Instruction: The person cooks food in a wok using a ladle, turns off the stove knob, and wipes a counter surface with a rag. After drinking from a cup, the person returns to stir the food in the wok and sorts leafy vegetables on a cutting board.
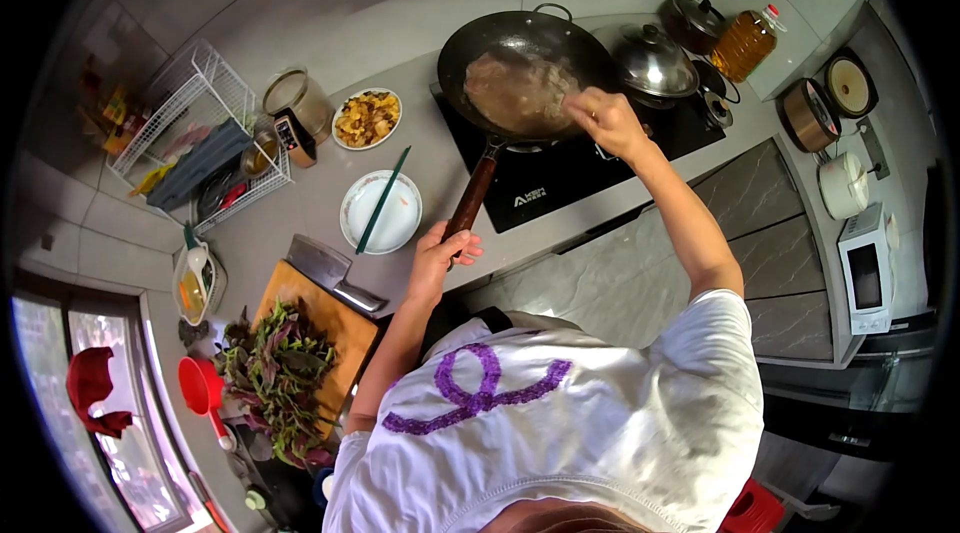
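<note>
A black wok [460, 48] stands on the gas cooktop, with pale brownish meat in liquid [515, 91] inside it. My left hand [441, 255] is at the end of the wok's wooden handle [473, 195], the handle lying against the palm with the fingers around it. Above the wok's right rim is my right hand [606, 123], its fingers pinched together. Whatever they hold, if anything, is hidden. A white bowl [400, 223] with green chopsticks [384, 201] across it sits left of the handle.
Left are a plate of cooked egg [367, 119], a cleaver [325, 268] and leafy greens [285, 363] on a wooden board [345, 333]. A dish rack [215, 98] stands farther back. Right are a lidded pan [655, 63], an oil bottle [745, 45] and the black cooktop [560, 188].
</note>
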Demonstrator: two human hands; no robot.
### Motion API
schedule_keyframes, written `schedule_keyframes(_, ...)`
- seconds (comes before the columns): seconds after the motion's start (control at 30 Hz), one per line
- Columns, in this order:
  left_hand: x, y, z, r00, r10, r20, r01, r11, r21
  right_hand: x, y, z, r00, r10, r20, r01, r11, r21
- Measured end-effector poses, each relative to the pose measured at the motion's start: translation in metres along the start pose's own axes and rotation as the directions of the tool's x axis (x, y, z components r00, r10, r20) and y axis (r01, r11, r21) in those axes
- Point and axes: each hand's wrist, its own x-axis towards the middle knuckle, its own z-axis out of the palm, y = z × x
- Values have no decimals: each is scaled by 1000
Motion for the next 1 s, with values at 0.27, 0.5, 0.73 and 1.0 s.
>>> schedule_keyframes(0.27,0,-2,2,1000,6,-29,-7,999,-34,-13,-4,-19,995,-99,-4,98,985,-145)
schedule_keyframes(0.5,1,-1,4,998,-2,-66,-2,999,-55,-22,8,-21,999,-36,-30,31,985,-168)
schedule_keyframes(0.73,0,-9,1,993,47,-111,-52,997,-48,-43,-32,1,959,-279,44,282,940,-191)
schedule_keyframes(1.0,-7,-19,5,961,52,-271,-69,996,-55,-58,-21,48,938,-316,140,339,921,-192)
